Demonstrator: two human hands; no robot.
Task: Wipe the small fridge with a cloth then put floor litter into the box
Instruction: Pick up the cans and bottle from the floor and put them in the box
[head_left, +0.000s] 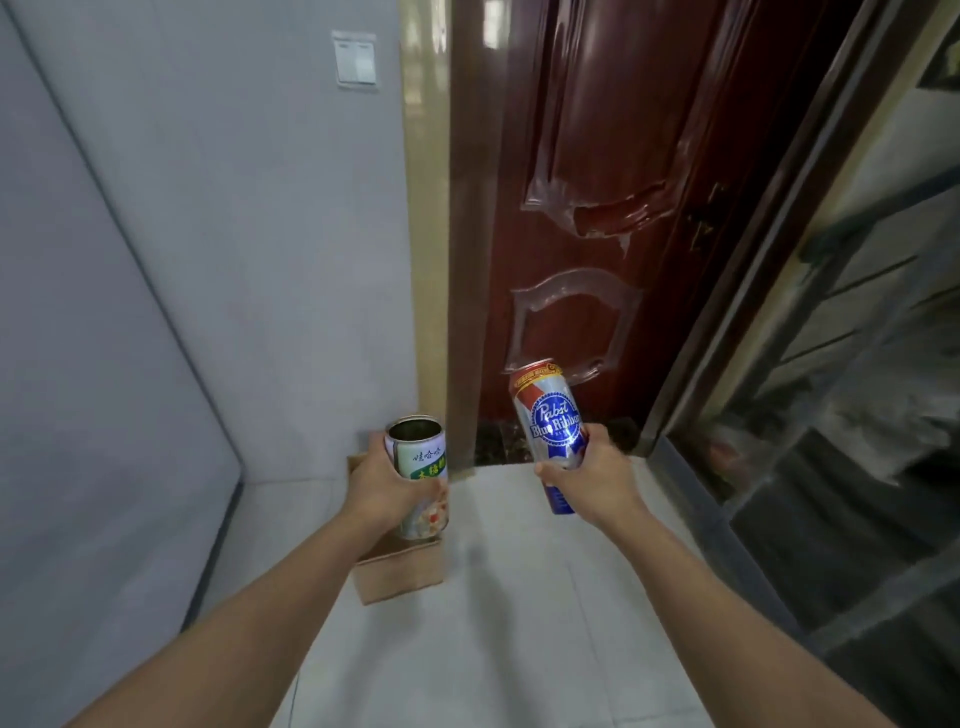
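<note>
Soft, even indoor light fills the view, glare streaking the glossy door (587, 182) at 12 o'clock and reflections clouding the glass panel (857, 364) at 3 o'clock, while faint shadows fall on the pale floor (519, 597) and wide-angle distortion bends and blurs the edges.

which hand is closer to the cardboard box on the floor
Left. The left hand, gripping an open-topped can, is in line with the cardboard box, overlapping it in view. The right hand, gripping a beer can, is off to the box's right, over bare floor.
</note>
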